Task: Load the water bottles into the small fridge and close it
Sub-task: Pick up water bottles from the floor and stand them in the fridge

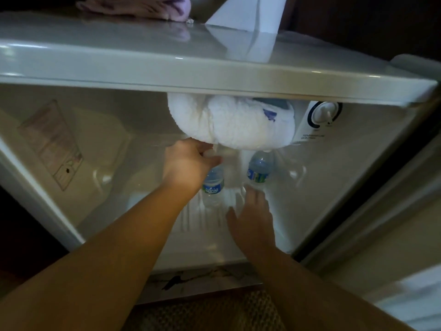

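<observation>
white fridge (214, 68) interior, clear bottles (213, 185) with blue-green labels, white frost lump (229, 125), lilac cloth (136, 5)

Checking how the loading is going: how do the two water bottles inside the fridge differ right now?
The left bottle is gripped at its top by the left hand; the right bottle stands free, the right hand open below it. The left bottle sits nearer the front. Both are upright, clear, with blue-green labels.
</observation>
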Motion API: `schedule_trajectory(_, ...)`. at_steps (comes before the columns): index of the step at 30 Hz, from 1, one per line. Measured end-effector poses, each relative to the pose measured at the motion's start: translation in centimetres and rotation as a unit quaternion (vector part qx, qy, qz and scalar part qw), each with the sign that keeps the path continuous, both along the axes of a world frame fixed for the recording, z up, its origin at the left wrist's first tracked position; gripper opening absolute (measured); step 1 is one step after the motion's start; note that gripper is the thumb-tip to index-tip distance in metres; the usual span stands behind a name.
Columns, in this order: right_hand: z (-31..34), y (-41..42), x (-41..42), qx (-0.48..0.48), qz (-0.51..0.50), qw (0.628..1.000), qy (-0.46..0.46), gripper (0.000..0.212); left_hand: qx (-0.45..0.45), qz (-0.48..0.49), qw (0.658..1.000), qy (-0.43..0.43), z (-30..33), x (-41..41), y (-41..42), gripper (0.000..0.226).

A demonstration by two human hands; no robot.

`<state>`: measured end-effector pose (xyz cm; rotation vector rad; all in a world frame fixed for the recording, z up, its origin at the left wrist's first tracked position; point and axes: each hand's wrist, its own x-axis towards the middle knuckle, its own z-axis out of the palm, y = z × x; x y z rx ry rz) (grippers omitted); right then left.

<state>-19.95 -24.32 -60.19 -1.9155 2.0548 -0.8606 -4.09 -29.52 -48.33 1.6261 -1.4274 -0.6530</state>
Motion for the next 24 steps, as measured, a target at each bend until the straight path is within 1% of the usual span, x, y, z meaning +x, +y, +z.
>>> schedule_trajectory(2, -1.5, 0.9, 0.2, 0.132, 0.067, 0.985, 0.084, 0.078, -0.001, -0.002, 1.000, 0.019, -0.4, -0.7, -0.5, 0.017)
schedule_trajectory(3, -2.3, 1.3, 0.2, 0.183, 0.102, 0.971, 0.119, 0.079, 0.001, -0.006, 0.999, 0.036, -0.6, -1.0, -0.7, 0.017)
schedule_trajectory(4, -3.0, 1.6, 0.2, 0.215, 0.126, 0.958, 0.143, 0.078, 0.001, -0.012, 0.999, 0.053, -0.7, -1.3, -0.8, 0.017)
schedule_trajectory(7, -4.5, 2.3, 0.3, 0.243, 0.161, 0.938, 0.188, 0.076, -0.011, -0.032, 0.994, 0.106, -1.0, -2.1, -1.4, 0.025)
schedule_trajectory(12, -5.3, 2.4, -0.1, 0.240, 0.171, 0.929, 0.222, 0.075, -0.050, -0.044, 0.986, 0.154, -2.0, -3.4, -2.7, 0.028)
schedule_trajectory(14, -5.5, 2.5, -0.1, 0.239, 0.170, 0.928, 0.228, 0.075, -0.048, -0.040, 0.990, 0.130, -2.9, -3.8, -3.2, 0.024)
schedule_trajectory(15, -5.5, 2.5, -0.1, 0.236, 0.169, 0.929, 0.230, 0.075, -0.043, -0.032, 0.994, 0.093, -3.4, -3.9, -3.3, 0.025)
schedule_trajectory(16, -5.6, 2.5, -0.1, 0.235, 0.168, 0.930, 0.229, 0.075, -0.041, -0.025, 0.997, 0.060, -3.9, -4.0, -3.2, 0.030)
schedule_trajectory(19, -5.6, 2.4, 0.0, 0.243, 0.168, 0.929, 0.221, 0.074, -0.061, -0.032, 0.998, -0.003, -4.8, -3.8, -2.2, 0.041)
schedule_trajectory(21, -5.6, 2.4, 0.0, 0.248, 0.168, 0.928, 0.220, 0.074, -0.064, -0.037, 0.996, -0.056, -5.4, -3.6, -1.9, 0.055)
schedule_trajectory(22, -5.5, 2.4, 0.0, 0.250, 0.168, 0.928, 0.219, 0.074, -0.060, -0.041, 0.995, -0.068, -5.7, -3.4, -1.9, 0.062)
schedule_trajectory(24, -5.5, 2.5, 0.0, 0.251, 0.168, 0.928, 0.220, 0.074, -0.028, -0.056, 0.996, -0.060, -6.5, -3.2, -2.1, 0.070)
